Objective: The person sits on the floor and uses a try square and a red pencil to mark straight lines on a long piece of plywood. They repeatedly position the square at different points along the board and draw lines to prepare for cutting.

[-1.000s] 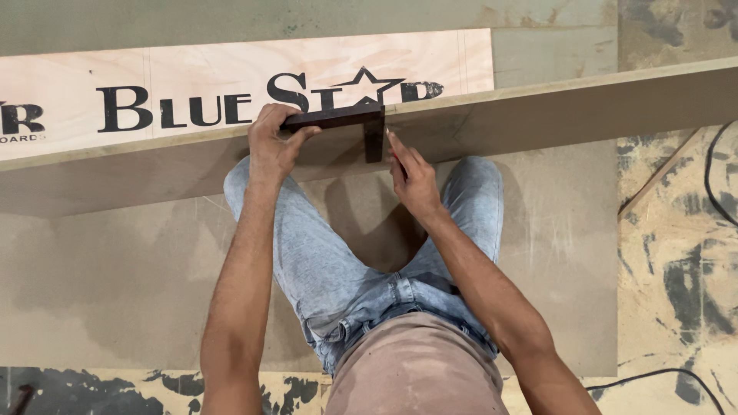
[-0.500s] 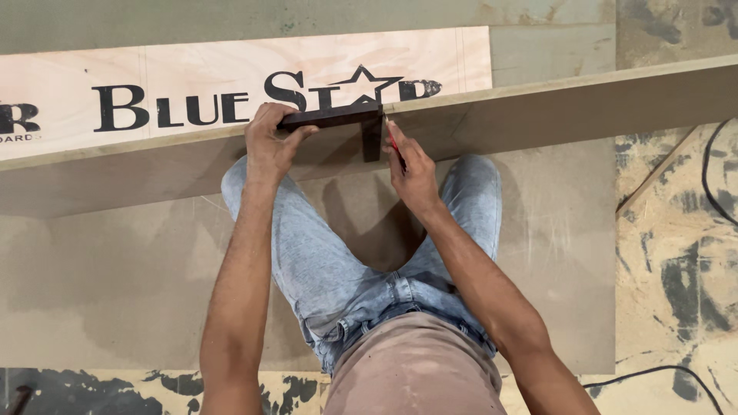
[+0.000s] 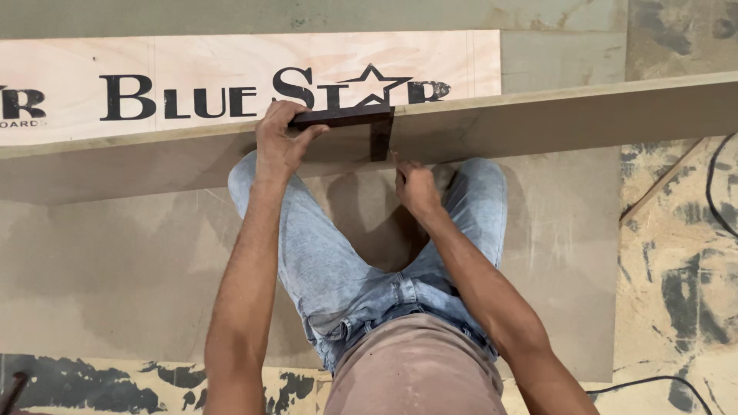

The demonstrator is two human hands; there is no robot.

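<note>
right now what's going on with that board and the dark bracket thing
A person kneels on a sheet on the floor with a long board standing on edge across their knees. The left hand presses a dark try square onto the board's top edge, its blade hanging down the near face. The right hand sits just below the blade, gripping what looks like a thin pencil against the board.

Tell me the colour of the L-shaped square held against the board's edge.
Dark brown, nearly black: the square, held by the left hand, shows best in the head view.
</note>
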